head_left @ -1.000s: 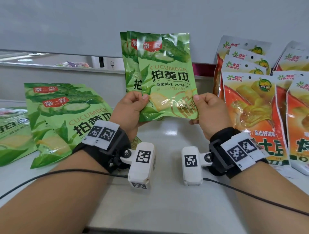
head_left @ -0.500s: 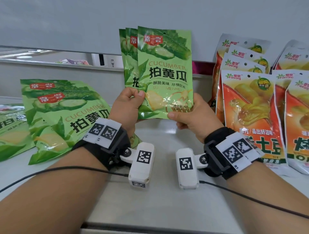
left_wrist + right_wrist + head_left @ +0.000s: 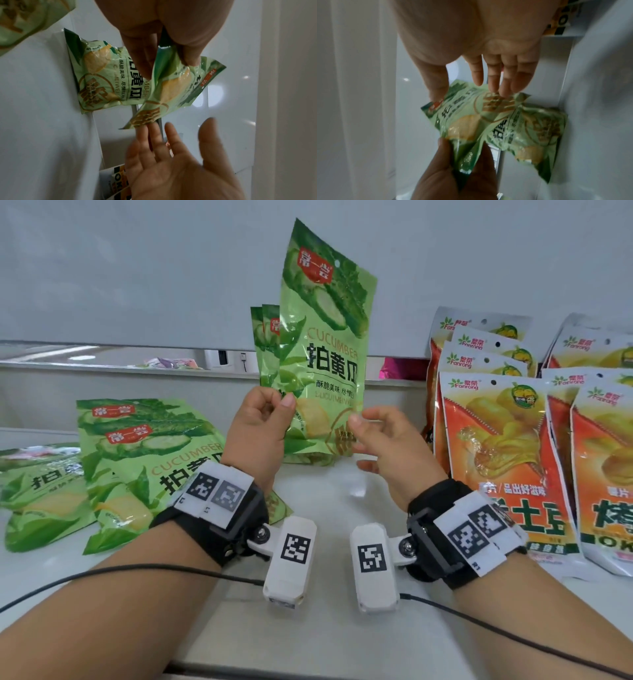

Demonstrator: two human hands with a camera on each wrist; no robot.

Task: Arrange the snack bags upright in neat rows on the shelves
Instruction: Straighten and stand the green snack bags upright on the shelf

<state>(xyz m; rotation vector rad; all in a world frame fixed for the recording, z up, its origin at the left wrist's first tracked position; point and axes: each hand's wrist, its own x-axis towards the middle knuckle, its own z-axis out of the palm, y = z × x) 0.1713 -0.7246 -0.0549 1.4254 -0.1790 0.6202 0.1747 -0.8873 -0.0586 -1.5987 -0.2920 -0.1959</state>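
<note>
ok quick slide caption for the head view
Left hand pinches a green cucumber snack bag upright; open right hand beside it.

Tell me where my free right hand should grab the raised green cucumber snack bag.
Probably its lower right corner, coming from the right: the green cucumber snack bag tilts, pinched only at its lower left by the left hand, and the right hand hovers open beside that edge.

The green bag pinched by the left hand reads "CUCUMBER" above its thumb, then large "拍黄瓜", then small "酥脆美味". A red badge near its top is too blurred to read. The flat green bags outside that hand's knuckles show "CUCUMBER" too. Beyond the right hand fingertips, the orange bags carry "Fanrong" at the top; one shows "OK" low down.
</note>
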